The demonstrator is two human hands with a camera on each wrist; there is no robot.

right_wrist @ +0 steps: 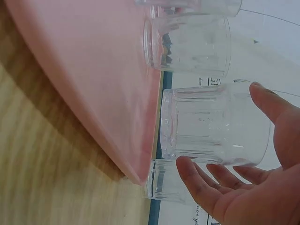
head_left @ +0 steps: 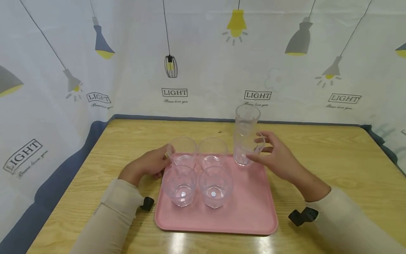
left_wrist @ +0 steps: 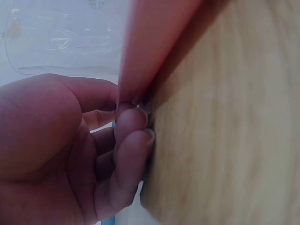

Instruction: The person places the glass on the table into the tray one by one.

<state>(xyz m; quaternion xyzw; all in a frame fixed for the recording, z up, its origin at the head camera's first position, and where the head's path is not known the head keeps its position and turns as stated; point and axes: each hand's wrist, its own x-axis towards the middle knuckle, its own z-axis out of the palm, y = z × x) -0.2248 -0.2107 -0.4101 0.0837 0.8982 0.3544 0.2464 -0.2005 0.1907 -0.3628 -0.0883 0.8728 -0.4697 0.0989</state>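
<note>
My left hand holds the left rim of the pink tray. In the left wrist view its fingertips curl under the tray's edge, low against the wood. My right hand grips a clear plastic cup from the right side, thumb and fingers around its wall, over the tray's far right corner. Four clear cups stand upright on the tray's left half: two in front, left and right, and two behind, left and right.
Another clear cup stands beyond the tray's far right corner, partly overlapped by the held cup. The tray lies on a wooden table. A white curtain printed with lamps hangs behind the table and along its left side.
</note>
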